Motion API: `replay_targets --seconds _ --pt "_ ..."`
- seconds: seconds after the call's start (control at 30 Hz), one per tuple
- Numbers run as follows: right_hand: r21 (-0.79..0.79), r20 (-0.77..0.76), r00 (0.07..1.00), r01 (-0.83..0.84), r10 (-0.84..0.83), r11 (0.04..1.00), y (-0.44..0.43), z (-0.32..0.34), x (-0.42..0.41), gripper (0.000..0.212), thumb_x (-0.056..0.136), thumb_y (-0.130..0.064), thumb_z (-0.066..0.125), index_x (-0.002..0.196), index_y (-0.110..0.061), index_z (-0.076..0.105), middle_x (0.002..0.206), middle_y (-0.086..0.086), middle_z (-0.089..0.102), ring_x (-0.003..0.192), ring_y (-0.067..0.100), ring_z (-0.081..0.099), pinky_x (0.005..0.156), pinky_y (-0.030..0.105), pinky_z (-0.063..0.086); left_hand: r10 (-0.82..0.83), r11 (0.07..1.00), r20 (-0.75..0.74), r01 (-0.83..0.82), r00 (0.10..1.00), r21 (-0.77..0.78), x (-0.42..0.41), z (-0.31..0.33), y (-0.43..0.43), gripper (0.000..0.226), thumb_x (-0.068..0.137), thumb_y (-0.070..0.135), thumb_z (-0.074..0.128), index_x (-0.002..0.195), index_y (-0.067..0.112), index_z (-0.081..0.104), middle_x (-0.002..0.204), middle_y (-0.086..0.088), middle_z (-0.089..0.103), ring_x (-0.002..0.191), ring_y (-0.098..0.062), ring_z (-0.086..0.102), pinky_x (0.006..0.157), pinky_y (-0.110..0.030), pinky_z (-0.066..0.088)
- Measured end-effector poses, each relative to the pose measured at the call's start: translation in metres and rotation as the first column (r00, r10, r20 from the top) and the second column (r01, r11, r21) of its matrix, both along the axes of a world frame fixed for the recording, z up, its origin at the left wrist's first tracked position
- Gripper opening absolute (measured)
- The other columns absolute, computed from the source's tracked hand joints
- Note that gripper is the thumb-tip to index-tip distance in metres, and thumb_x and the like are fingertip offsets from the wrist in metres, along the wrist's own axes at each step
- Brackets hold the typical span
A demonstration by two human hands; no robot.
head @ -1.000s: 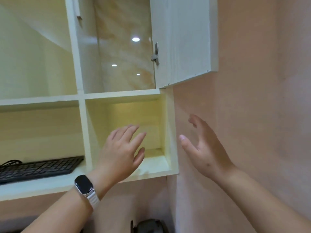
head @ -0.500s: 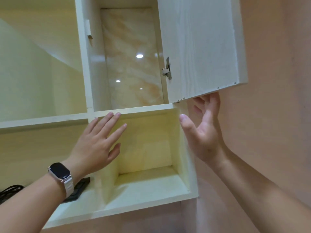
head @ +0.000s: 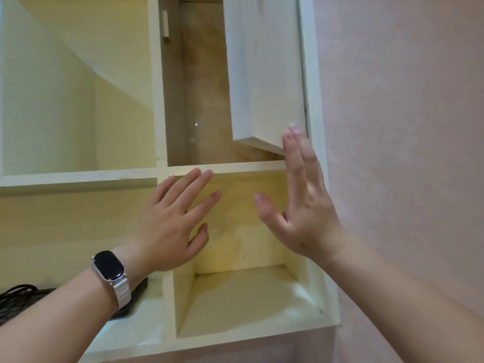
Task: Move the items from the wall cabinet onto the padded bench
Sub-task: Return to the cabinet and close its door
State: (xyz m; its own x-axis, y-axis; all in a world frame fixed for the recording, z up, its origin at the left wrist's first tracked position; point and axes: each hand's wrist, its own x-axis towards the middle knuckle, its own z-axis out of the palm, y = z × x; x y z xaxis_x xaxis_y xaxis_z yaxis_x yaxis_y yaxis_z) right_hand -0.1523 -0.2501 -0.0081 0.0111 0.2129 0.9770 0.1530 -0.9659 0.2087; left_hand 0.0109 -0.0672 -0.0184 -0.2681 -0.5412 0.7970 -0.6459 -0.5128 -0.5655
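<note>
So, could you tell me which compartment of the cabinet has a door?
The upper right compartment: it alone has a door, standing ajar, with the right hand at its lower corner. The other three visible ones are open-fronted.

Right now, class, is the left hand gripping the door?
No, the left hand is spread open in front of the lower shelf; only the right hand reaches the door.

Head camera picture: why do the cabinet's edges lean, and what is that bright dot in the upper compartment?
Head view: the wide-angle lens makes the straight edges of the wall cabinet lean; the dot is likely a lamp reflected in the glossy back panel; the whole picture is slightly soft, most at the right hand by the door.
</note>
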Motion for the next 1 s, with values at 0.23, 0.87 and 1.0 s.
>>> replay_targets --seconds 0.23,0.87,1.0 --pt "-0.022 0.054 0.977 0.208 -0.207 0.978 0.006 0.003 0.027 0.072 0.093 -0.048 0.049 0.147 -0.015 0.016 0.156 0.024 0.019 0.146 0.041 0.019 0.116 0.054 0.024 -0.053 0.998 -0.01 0.053 0.999 -0.019 0.001 0.0 -0.001 0.051 0.078 0.032 0.061 0.127 0.018 0.063 0.152 -0.011 0.037 0.142 -0.028 0.031 0.111 -0.052 0.029" --pt "-0.11 -0.045 0.698 0.707 -0.714 0.698 0.007 0.016 0.072 0.084 0.08 -0.052 0.065 0.15 -0.023 0.029 0.156 0.017 0.031 0.137 0.05 0.03 0.108 0.061 0.03 -0.278 0.959 -0.008 0.277 0.961 -0.053 0.01 -0.001 0.0 0.044 0.073 0.026 0.064 0.114 0.009 0.069 0.136 -0.013 0.055 0.131 -0.03 0.047 0.108 -0.052 0.033" --pt "-0.122 -0.12 0.667 0.726 -0.736 0.677 0.009 0.02 0.066 0.085 0.08 -0.051 0.065 0.151 -0.026 0.024 0.157 0.015 0.028 0.139 0.048 0.027 0.109 0.059 0.028 -0.25 0.968 -0.027 0.248 0.968 -0.041 0.01 0.001 0.002 0.05 0.074 0.028 0.064 0.12 0.01 0.066 0.139 -0.014 0.052 0.133 -0.03 0.044 0.109 -0.051 0.032"
